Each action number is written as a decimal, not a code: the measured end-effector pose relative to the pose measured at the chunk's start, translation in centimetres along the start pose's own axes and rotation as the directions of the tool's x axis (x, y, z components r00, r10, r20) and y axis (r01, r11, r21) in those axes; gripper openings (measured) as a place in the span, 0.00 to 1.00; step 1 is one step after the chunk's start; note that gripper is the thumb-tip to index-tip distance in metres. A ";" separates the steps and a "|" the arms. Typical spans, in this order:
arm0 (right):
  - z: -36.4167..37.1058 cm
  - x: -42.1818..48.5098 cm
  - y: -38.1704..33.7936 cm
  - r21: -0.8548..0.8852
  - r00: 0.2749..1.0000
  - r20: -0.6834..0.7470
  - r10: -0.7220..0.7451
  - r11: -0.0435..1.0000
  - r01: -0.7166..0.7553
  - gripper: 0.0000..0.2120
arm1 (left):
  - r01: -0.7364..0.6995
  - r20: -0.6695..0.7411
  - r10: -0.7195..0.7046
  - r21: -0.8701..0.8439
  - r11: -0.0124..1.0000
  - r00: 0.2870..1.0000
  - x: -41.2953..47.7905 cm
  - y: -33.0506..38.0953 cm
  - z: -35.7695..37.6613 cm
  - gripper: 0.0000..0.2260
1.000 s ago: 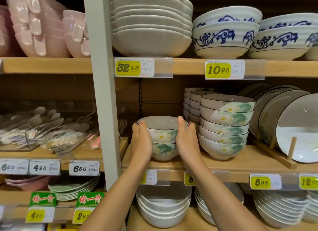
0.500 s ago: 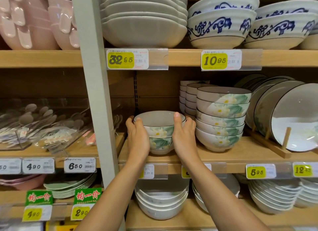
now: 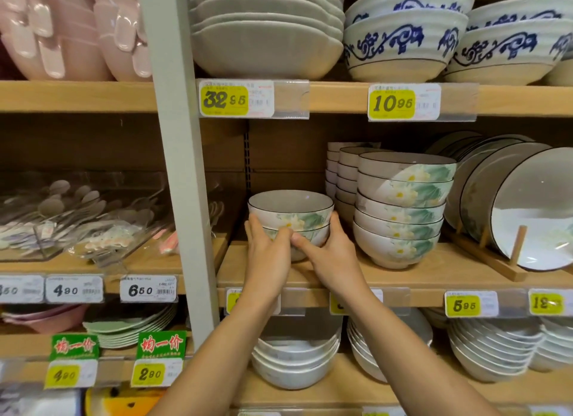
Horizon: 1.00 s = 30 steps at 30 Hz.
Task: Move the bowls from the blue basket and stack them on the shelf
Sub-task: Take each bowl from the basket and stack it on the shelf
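Shop shelving of pale wood is filling the view. Entries:

- Middle shelf [image 3: 434, 269]: is carrying the pair of nested white ceramic bowls with green-and-yellow flower print [image 3: 291, 212] toward its nine o'clock end, near the grey metal upright post [image 3: 179, 167]. The hands are hiding the pair's foot.
- Left hand [image 3: 268, 257]: is gripping the pair from nine o'clock, fingers curled against the bowl walls.
- Right hand [image 3: 335, 260]: is gripping from three o'clock, thumb lying across the front of the lower bowl.
- Taller stack of five larger flower-print bowls [image 3: 403, 211]: is standing at three o'clock of the pair, near but apart.
- White dark-rimmed plates [image 3: 533, 204]: are leaning on edge in a wooden peg rack [image 3: 490, 257], further toward three o'clock.
- Blue-scroll white bowls [image 3: 403, 43] and plain cream dishes [image 3: 266, 49]: are sitting on the shelf at twelve o'clock.
- Plain white bowls [image 3: 294, 359]: are sitting at six o'clock, one shelf down.
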State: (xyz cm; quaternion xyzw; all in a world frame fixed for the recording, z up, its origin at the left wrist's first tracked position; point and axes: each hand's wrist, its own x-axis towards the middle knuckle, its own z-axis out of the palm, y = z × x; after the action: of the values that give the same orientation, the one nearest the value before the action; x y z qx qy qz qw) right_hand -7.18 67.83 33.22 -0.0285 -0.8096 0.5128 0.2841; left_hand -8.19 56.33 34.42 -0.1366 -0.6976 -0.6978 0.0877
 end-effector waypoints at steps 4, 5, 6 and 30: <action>0.7 2.5 0.3 -0.065 0.998 -0.021 0.062 0.996 -0.063 0.30 | 0.124 -0.041 -0.121 0.103 0.987 0.992 3.0 -0.4 0.4 0.32; 1.0 3.2 0.4 -0.098 0.997 -0.025 0.075 0.992 -0.077 0.30 | 0.142 -0.047 -0.137 0.111 0.984 0.989 3.8 -0.5 0.6 0.31; 1.3 3.8 0.5 -0.128 0.996 -0.027 0.088 0.988 -0.090 0.29 | 0.157 -0.053 -0.152 0.118 0.981 0.987 4.4 -0.6 0.8 0.29; 5.7 15.7 5.2 0.002 0.992 0.115 0.058 0.998 -0.059 0.47 | 0.257 -0.056 -0.314 -0.447 0.857 0.948 17.3 -4.8 3.9 0.23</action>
State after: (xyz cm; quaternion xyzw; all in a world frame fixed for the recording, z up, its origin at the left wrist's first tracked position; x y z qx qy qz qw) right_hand -24.37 70.94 33.74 -0.0221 -0.8221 0.5237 0.2221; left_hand -25.83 61.45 35.24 -0.0028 -0.5302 -0.8479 -0.0054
